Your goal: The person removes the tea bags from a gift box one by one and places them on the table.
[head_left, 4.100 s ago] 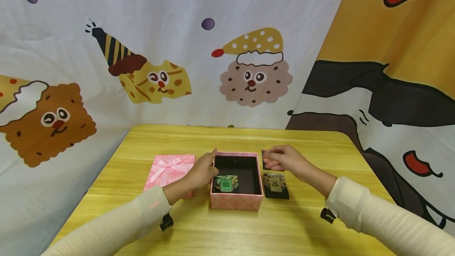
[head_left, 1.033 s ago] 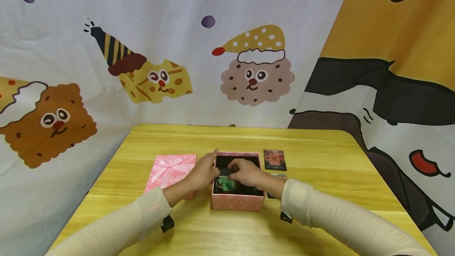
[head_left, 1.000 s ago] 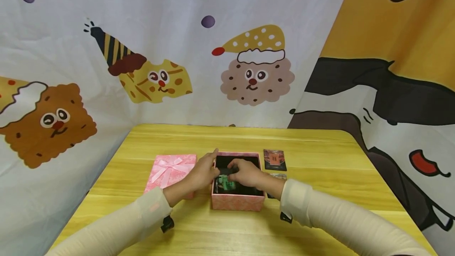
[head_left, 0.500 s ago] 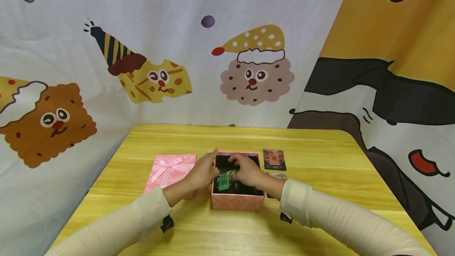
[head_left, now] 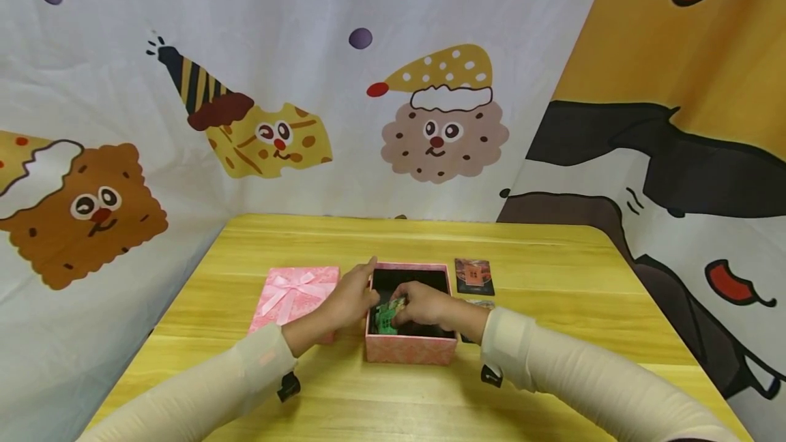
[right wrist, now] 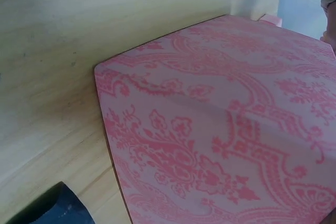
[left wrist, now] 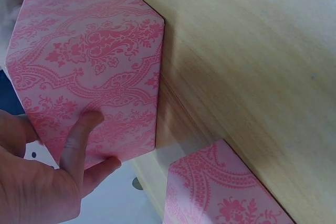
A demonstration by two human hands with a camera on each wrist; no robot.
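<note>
A pink patterned box (head_left: pixel 411 350) with a black inside stands uncovered on the table. My left hand (head_left: pixel 348 297) holds its left wall; in the left wrist view the fingers of that hand (left wrist: pixel 52 182) lie against the patterned outside of the box (left wrist: pixel 94 61). Down inside the box, my right hand (head_left: pixel 422 304) pinches the right edge of a small green-labelled packet (head_left: pixel 384 320), which tilts near the front left corner. The right fingertips are partly hidden. In the right wrist view the box wall (right wrist: pixel 210 124) hides the right hand.
A pink lid with a ribbon bow (head_left: pixel 293 292) lies left of the box. To the right lie a red-labelled dark packet (head_left: pixel 475 276) and a second packet (head_left: pixel 482 304), mostly covered by the right wrist. A printed cloth (head_left: pixel 295 196) hangs behind the table.
Since the oldest frame, the right hand has moved from the red-labelled packet into the box. Over the last second the green-labelled packet has tilted and the right fingers have closed on its edge.
</note>
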